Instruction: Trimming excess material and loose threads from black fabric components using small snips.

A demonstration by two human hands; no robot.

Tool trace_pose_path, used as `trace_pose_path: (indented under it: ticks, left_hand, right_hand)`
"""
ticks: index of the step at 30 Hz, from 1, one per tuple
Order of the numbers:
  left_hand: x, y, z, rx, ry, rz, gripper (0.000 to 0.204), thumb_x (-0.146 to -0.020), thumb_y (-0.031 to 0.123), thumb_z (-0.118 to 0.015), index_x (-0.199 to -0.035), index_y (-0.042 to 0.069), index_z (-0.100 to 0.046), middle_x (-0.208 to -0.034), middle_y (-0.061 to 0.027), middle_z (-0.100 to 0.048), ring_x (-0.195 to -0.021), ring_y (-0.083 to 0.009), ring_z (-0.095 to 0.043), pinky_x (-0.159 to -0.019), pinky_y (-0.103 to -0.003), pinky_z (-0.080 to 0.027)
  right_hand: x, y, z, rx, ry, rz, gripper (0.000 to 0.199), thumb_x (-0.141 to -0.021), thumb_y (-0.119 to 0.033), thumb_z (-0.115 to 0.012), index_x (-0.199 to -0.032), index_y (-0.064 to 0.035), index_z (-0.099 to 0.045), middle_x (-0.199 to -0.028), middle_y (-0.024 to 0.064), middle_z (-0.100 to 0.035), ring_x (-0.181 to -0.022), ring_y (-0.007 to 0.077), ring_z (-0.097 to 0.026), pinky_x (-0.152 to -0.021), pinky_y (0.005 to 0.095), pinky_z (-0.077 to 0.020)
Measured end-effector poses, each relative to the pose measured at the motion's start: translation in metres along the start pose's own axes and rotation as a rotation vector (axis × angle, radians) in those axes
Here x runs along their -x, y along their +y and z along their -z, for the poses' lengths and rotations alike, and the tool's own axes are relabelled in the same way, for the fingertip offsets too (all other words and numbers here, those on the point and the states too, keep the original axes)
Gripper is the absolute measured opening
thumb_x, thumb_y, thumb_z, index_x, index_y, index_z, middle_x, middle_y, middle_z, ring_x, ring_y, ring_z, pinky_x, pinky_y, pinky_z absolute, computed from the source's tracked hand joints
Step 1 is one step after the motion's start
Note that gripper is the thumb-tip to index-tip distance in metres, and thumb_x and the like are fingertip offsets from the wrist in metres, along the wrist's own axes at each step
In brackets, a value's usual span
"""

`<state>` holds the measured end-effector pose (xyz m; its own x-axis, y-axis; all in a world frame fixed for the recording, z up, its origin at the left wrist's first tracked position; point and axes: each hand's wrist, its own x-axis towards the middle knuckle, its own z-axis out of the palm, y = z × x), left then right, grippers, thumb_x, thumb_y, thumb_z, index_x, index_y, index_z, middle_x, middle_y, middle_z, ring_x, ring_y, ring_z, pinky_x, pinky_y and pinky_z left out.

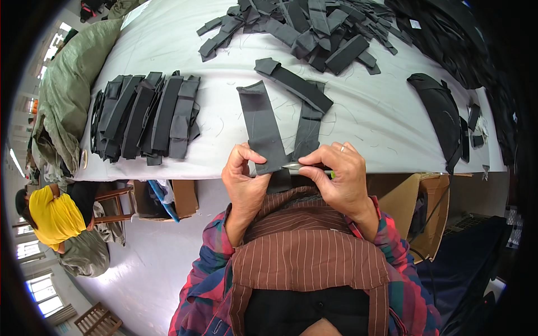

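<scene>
My left hand (242,175) pinches the near end of a dark grey fabric strip (261,126) that lies over the edge of the white table (358,115). My right hand (338,171) holds a small cutting tool with a metal tip and a green end (297,166), its tip touching the strip's near end. A second dark strip (308,131) lies just right of the held one, and another (294,84) rests across it farther away.
A neat stack of dark strips (148,117) sits at the table's left. A loose heap of strips (314,28) lies at the far side, black fabric pieces (443,112) at the right. Cardboard boxes (426,207) stand under the table. A person in yellow (50,215) sits at far left.
</scene>
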<state>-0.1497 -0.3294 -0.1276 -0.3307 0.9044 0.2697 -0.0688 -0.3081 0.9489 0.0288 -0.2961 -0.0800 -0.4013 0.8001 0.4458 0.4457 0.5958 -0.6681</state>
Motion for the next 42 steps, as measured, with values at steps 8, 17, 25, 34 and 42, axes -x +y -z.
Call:
trace_pose_path:
  ticks: [8,17,25,34,42]
  left_hand:
    - [-0.001,0.002,0.0,0.007,0.015,0.01,0.027,-0.069,-0.014,-0.067,-0.079,0.006,-0.052,-0.083,-0.0022,-0.056,-0.08,-0.0094,-0.053,-0.077,-0.021,-0.041]
    - [0.0,0.001,0.002,-0.094,-0.008,-0.119,0.025,-0.069,-0.013,-0.068,-0.078,0.005,-0.052,-0.082,-0.0037,-0.056,-0.08,-0.0118,-0.054,-0.076,-0.022,-0.042]
    - [0.0,0.0,0.002,-0.103,-0.011,-0.102,0.026,-0.068,-0.013,-0.067,-0.077,0.005,-0.051,-0.08,-0.0029,-0.055,-0.078,-0.0113,-0.053,-0.075,-0.022,-0.041]
    - [0.0,-0.002,0.002,-0.077,-0.013,-0.11,0.025,-0.07,-0.013,-0.068,-0.077,0.005,-0.052,-0.082,-0.0037,-0.056,-0.08,-0.0114,-0.053,-0.076,-0.022,-0.041]
    - [0.006,0.001,0.0,-0.037,0.006,-0.028,0.024,-0.071,-0.013,-0.067,-0.076,0.004,-0.051,-0.084,-0.0036,-0.057,-0.081,-0.0113,-0.054,-0.077,-0.022,-0.041]
  right_hand:
    - [0.0,-0.003,0.002,0.007,0.03,-0.04,0.016,-0.07,-0.014,-0.076,-0.082,-0.0086,-0.067,-0.07,0.0015,-0.062,-0.06,0.0186,-0.052,-0.061,0.0305,-0.0345]
    - [0.0,-0.004,-0.001,0.063,-0.006,-0.003,0.017,-0.07,-0.015,-0.076,-0.082,-0.0085,-0.066,-0.072,0.0013,-0.063,-0.061,0.019,-0.052,-0.061,0.0313,-0.0338]
    - [0.0,-0.004,0.0,0.067,0.003,-0.009,0.016,-0.07,-0.017,-0.075,-0.079,-0.0103,-0.064,-0.069,0.0002,-0.061,-0.06,0.0197,-0.051,-0.058,0.032,-0.0328]
    - [-0.001,-0.004,-0.001,0.112,0.009,0.035,0.015,-0.07,-0.017,-0.075,-0.078,-0.0107,-0.064,-0.069,-0.0003,-0.061,-0.06,0.0198,-0.051,-0.057,0.0323,-0.0323]
    - [0.006,0.009,-0.027,0.152,0.233,-0.073,0.012,-0.074,-0.017,-0.073,-0.079,-0.011,-0.064,-0.07,0.0014,-0.062,-0.061,0.0218,-0.054,-0.057,0.0334,-0.0352]
